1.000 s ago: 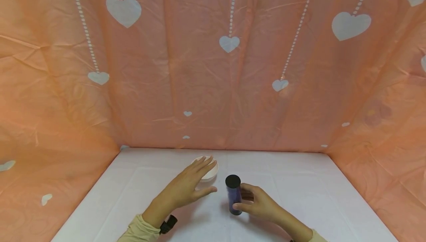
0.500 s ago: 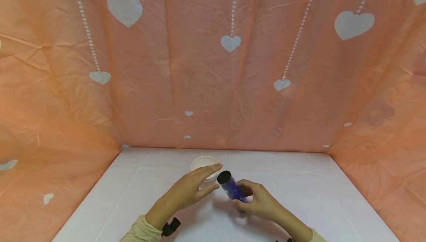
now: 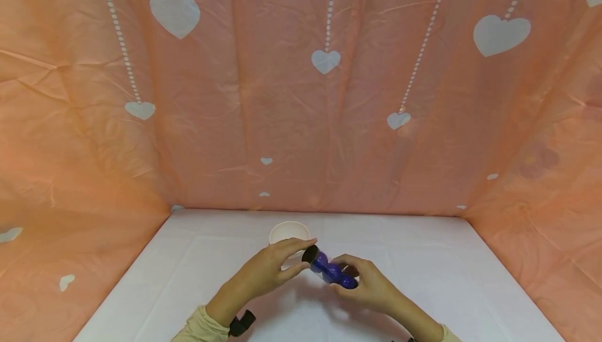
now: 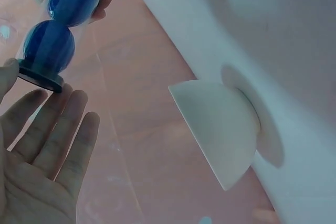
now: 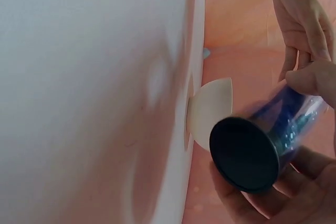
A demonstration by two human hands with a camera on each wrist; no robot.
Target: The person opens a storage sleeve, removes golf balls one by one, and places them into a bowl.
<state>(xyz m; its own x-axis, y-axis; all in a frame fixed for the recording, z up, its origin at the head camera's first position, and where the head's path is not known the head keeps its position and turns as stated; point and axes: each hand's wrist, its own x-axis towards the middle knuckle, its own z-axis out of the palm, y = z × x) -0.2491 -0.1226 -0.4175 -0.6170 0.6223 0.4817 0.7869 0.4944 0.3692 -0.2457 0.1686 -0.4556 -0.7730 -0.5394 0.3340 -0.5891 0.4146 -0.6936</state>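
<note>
My right hand [image 3: 369, 284] grips a clear bottle of blue liquid [image 3: 333, 273] and holds it tilted above the white table [image 3: 437, 284], its black cap [image 3: 309, 254] pointing left. The right wrist view looks at the cap [image 5: 244, 153] end-on, with my fingers [image 5: 262, 203] curled under the bottle [image 5: 294, 111]. My left hand [image 3: 275, 266] reaches the cap with straight fingers above it and the thumb below. In the left wrist view those fingers [image 4: 50, 140] lie right beside the cap [image 4: 39, 80]. A small white bowl [image 3: 288, 232] stands just behind both hands.
Pink cloth with white hearts [image 3: 324, 122] walls the table at the back and on both sides. The white bowl also shows in both wrist views, standing on the tabletop. A black wrist strap [image 3: 241, 323] sits on my left forearm.
The right hand has lifted the upright bottle off the table and tilted its cap leftward. The left hand has moved right, off the bowl, up to the cap.
</note>
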